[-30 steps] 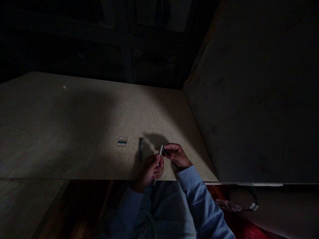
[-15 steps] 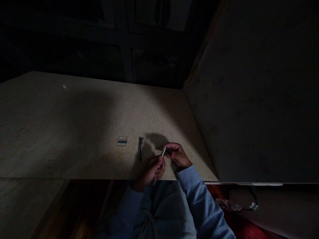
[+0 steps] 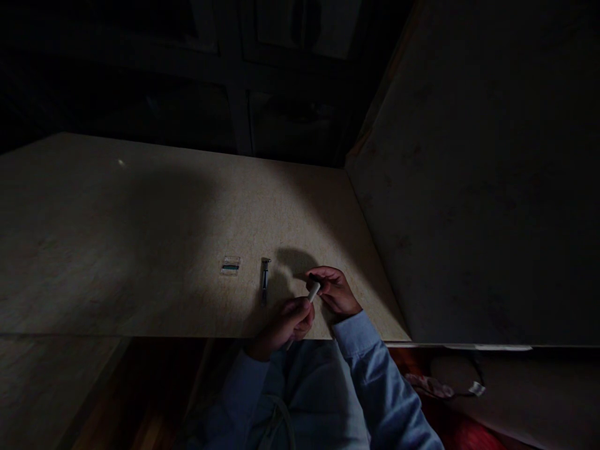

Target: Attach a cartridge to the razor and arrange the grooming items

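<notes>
My left hand point(image 3: 284, 325) is closed round a thin white stick-like handle point(image 3: 312, 291), near the front edge of a pale stone counter point(image 3: 140, 250). My right hand point(image 3: 335, 290) is pinched at the handle's upper end, on a small dark piece that I cannot make out. Just left of my hands a dark metal razor handle point(image 3: 265, 281) lies on the counter. Further left sits a small clear case with a green strip point(image 3: 230, 265).
A tall pale panel point(image 3: 469, 187) rises along the right side of the counter. Dark cabinet doors point(image 3: 262, 81) stand behind it. The room is dim, with light falling only on the counter's middle. My blue sleeves point(image 3: 365, 375) fill the lower frame.
The white handle's upper end has tilted to the right and lower, toward my right hand. Both hands stay at the same spot.
</notes>
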`<state>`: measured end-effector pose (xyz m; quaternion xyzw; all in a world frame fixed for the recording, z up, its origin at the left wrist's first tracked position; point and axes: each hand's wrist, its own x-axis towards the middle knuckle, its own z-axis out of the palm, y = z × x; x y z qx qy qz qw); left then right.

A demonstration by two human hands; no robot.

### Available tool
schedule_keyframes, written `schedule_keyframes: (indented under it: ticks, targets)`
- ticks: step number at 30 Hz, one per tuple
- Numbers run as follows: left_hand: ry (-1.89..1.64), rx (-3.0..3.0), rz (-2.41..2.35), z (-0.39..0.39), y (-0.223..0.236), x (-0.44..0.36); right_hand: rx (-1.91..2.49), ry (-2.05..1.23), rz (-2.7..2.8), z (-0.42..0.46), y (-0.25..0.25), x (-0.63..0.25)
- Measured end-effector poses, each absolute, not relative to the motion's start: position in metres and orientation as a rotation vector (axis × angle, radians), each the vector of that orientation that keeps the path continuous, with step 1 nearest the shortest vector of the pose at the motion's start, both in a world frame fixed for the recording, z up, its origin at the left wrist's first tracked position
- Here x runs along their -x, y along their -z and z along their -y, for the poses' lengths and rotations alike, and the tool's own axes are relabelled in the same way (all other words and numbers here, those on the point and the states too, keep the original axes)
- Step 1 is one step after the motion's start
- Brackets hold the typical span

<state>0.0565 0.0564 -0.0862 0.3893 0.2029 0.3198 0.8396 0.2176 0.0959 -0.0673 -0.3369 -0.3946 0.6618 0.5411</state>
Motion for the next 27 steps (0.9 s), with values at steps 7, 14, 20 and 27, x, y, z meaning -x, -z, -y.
schedule_keyframes:
  ticks: [7,14,20,27]
  targets:
    - [-0.662,-0.816,-0.448,-0.056,0.083,-0.056,0.780,-1.565,0.958,-0.096,0.069,-0.218]
    - [-0.679,-0.788,-0.493,-0.056,0.084,-0.058,0.763,-1.539,0.857,-0.095,0.068,-0.219]
    - [-0.754,-0.739,-0.417,-0.057,0.089,-0.059,0.694,-1.606,0.920,-0.096,0.066,-0.217]
    - [-0.826,-0.705,-0.356,-0.058,0.093,-0.061,0.668,-1.645,0.972,-0.097,0.072,-0.217]
